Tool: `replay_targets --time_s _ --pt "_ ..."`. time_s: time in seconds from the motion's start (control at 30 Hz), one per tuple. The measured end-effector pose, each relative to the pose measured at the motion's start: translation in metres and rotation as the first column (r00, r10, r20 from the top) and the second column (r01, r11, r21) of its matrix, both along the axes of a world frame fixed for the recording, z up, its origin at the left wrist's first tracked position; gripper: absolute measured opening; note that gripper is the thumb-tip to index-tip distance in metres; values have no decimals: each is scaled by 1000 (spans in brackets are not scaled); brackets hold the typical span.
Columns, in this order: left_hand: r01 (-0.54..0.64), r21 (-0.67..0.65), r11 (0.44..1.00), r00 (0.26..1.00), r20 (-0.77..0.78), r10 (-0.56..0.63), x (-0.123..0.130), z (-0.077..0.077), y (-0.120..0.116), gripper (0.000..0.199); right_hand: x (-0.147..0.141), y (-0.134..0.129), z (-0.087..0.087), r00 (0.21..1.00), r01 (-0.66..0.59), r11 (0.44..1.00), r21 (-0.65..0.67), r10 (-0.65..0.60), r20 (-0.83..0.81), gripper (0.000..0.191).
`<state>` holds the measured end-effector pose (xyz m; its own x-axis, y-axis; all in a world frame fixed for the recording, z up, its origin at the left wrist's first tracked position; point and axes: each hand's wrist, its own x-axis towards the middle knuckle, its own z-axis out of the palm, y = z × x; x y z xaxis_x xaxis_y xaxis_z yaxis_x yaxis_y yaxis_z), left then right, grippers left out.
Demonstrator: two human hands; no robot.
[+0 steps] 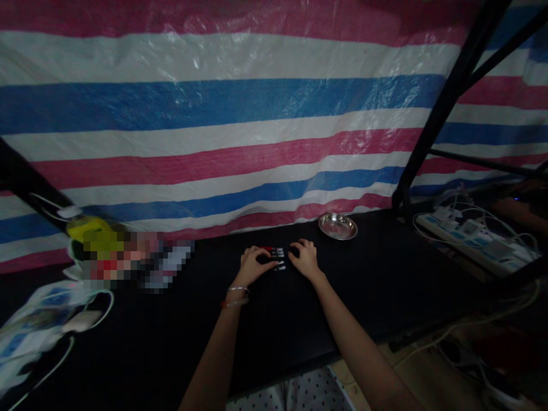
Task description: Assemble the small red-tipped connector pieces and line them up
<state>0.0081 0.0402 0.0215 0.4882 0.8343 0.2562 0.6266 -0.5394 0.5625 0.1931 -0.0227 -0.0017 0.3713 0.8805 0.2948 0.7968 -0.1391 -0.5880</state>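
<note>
At the far left of the black table [282, 337] stands one yellow bottle [96, 235], with a white charger [83, 321] nearer. Then comes the left hand [253, 267], two bracelets [238, 290] at its wrist, its fingers curled in a wide C, thumb and forefinger apart at the left ends of the tubes [280, 255]; I cannot tell whether it grips them. The tubes, at least four, lie on the table between the hands, long axes running left to right, silvery ends pointing right. They are small, slim and mostly dark, with red on the farthest. The right hand [305, 260] curves just beside those ends, fingers parted, nothing visible in them. Farther right sits one round metal dish [338, 226].
</note>
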Motion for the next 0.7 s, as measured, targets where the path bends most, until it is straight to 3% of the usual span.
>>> replay_targets --time_s 0.23,0.5,0.7 --pt "-10 66 998 998 -57 14 0 0 -2 57 1 1 -1 1000 2 1000 -11 -2 -6 24" --pt "17 147 989 992 -126 1 -2 0 -6 57 3 2 0 1000 -4 1000 19 4 -19 22" --pt "16 183 983 994 -109 4 -1 1 -7 56 -2 -2 6 991 -131 980 149 133 -5 20"
